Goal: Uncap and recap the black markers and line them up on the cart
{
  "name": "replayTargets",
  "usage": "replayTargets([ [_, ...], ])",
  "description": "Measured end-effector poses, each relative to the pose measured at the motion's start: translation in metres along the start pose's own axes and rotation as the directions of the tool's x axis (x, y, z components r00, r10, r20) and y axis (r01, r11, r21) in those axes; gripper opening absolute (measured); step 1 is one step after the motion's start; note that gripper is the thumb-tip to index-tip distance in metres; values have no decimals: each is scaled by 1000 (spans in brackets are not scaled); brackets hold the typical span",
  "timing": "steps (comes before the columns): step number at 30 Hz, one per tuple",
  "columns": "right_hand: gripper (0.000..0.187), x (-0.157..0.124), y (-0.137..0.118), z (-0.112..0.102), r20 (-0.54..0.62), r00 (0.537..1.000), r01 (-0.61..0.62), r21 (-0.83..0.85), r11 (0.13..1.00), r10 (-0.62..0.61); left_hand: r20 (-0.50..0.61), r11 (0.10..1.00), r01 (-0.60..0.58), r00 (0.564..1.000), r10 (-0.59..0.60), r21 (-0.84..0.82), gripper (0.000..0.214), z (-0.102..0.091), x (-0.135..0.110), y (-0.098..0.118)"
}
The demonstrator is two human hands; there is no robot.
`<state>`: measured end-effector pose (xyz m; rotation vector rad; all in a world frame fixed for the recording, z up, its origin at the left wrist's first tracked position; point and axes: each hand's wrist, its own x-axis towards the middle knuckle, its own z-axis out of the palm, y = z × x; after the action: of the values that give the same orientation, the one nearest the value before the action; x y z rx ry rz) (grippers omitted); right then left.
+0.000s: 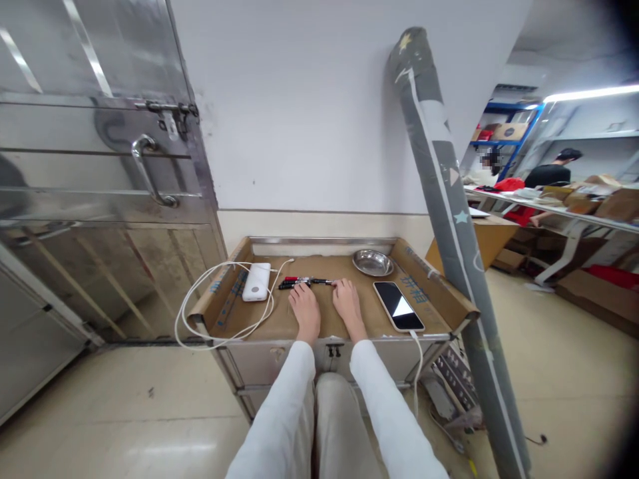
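My left hand (305, 307) rests on the cardboard-covered top of a metal cabinet, with its fingers stretched forward at the near side of a small group of red and black marker pens (290, 285). A black marker (322, 282) lies crosswise to the right of that group. At its right end are the bent fingers of my right hand (347, 301), closed on the tip. Left of my hands is a white power bank (257, 282) with a white cable (187, 299) looped about it. A phone (398, 306) lies face up to the right, plugged into a cable.
A round metal dish (373, 263) stands at the back right of the cabinet top (279, 322). A long grey patterned roll (452, 193) leans on the wall at the right. A metal door (104, 153) is at the left. Two people sit near a worktable (559, 203) in the background.
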<state>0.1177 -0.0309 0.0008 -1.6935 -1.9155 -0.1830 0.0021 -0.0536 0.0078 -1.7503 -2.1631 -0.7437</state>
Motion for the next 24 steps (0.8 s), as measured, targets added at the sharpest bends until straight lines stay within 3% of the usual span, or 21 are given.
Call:
replayTargets([
  [7, 40, 1, 0, 3, -24, 997, 71, 91, 993, -69, -14, 996, 65, 998, -66, -64, 35, -2, 3, 0],
  [11, 43, 0, 0, 1, -7, 995, 102, 103, 989, -102, -36, 976, 114, 992, -123, -185, 34, 4, 9, -4],
  [15, 44, 0, -1, 0, -1, 993, 121, 121, 985, -122, -6, 917, 196, 978, -211, -348, 32, 13, 16, -9],
  [19, 46, 0, -3, -2, -9, 992, 129, 156, 979, -129, -34, 799, 230, 954, -298, -556, 26, 21, 22, -15],
  [21, 50, 0, -4, -4, -19, 989, 150, 193, 970, -149, -39, 748, 174, 965, -258, -641, 23, 23, 23, -16],
  [24, 55, 0, -6, -5, -39, 984, 177, 269, 947, -173, -62, 713, 3, 996, -64, -701, 22, 26, 23, -13],
])
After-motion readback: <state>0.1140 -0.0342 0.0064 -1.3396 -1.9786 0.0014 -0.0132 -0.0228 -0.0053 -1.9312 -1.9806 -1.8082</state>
